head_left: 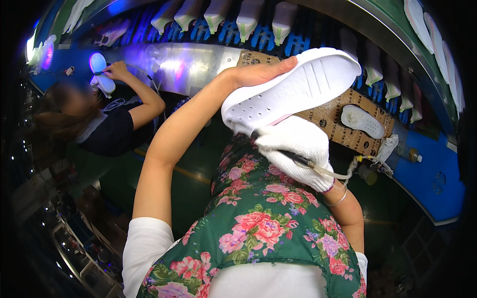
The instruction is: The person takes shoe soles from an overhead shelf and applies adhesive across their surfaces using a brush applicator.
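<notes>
My bare left hand (pixel 261 73) grips a white shoe sole (pixel 293 89) along its upper edge, fingers mostly hidden behind it. The sole is tilted, with its grooved and pitted face toward me. Below it, my right hand (pixel 298 146), in a white knitted glove, is closed round a slim dark-handled brush (pixel 296 159). A pale tube (pixel 340 176) runs from the brush's back end. The brush's dark tip (pixel 255 134) is at the lower left edge of the sole; whether it touches cannot be told.
Printed brown cardboard (pixel 323 119) carries another white sole (pixel 362 121). Right of it, a small bottle (pixel 410 154) lies on a blue surface (pixel 432 174). White shoe uppers (pixel 248 20) line a rack ahead. At left, a co-worker (pixel 99 107) holds a white sole (pixel 102 79) under bluish light.
</notes>
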### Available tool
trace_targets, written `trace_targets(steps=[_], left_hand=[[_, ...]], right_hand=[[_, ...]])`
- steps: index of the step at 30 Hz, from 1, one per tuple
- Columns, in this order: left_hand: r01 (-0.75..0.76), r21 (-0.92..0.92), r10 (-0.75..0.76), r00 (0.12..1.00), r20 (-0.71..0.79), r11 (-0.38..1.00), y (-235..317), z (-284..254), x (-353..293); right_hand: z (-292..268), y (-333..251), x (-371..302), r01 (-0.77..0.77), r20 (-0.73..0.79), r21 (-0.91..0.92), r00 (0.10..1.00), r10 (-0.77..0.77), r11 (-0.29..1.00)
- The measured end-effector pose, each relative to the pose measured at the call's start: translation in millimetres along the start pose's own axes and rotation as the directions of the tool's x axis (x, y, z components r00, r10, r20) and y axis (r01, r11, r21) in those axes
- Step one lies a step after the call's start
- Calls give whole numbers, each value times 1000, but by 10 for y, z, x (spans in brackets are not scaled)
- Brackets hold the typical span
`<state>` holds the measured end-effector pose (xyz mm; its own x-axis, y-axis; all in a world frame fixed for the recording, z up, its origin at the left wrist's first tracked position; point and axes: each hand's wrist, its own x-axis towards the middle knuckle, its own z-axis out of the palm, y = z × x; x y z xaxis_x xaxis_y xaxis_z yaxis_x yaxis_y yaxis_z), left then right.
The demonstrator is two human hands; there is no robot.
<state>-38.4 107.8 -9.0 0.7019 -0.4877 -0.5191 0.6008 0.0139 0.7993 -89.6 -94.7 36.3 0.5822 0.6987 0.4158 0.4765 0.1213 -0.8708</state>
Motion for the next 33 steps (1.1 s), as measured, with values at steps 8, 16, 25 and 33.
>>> trace_targets(steps=[8,16,25,33], left_hand=[[184,564,-233,972,16,805,391,98,-59],[152,657,-230,973,34,738,202,-56,209],[52,704,-138,988,65,708,229,-102,271],[84,644,-163,985,64,760,339,-77,224]], right_hand=[[59,50,-40,-84,49,86,996,80,993],[77,112,-45,-6,21,-151,1000,9,989],[-37,127,-76,-145,-102,-153,986,130,978],[41,12,-73,-91,-86,-139,993,80,986]])
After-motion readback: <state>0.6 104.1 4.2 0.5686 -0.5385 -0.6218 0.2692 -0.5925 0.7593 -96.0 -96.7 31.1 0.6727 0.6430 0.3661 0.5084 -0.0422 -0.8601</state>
